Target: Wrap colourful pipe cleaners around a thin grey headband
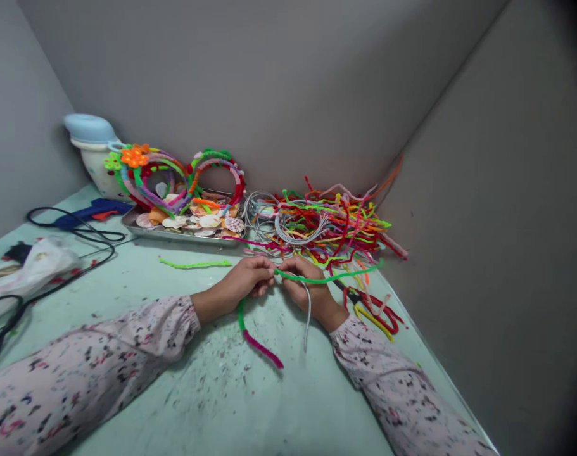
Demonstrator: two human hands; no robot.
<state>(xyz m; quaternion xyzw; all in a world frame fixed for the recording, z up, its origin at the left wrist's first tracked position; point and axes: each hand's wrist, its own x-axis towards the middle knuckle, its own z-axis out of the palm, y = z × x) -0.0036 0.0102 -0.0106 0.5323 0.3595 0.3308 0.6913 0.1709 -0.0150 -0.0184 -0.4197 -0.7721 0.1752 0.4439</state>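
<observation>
My left hand (pixel 250 277) is closed in a pinch on a green pipe cleaner (pixel 340 276). The pipe cleaner stretches from those fingertips rightward, past my other hand. Below the left hand hangs a covered end, green and then magenta (pixel 263 350). Close beside it, my right hand (pixel 304 285) is closed around a grey wire (pixel 308 316), whose bare end bends down toward the table. Whether the green-magenta piece and the grey wire are one strand is hidden by the fingers. A short lime-green pipe cleaner (pixel 196 264) lies left of the hands.
Behind the hands, a metal tray (pixel 188 237) holds shells and fuzzy headbands (pixel 148 180). A tangled pile of pipe cleaners (pixel 345 221) and coiled grey wire (pixel 300 239) lies right of it. Scissors (pixel 390 313) rest at the right edge. A black cable (pixel 86 269) and plastic bag (pixel 45 266) lie left.
</observation>
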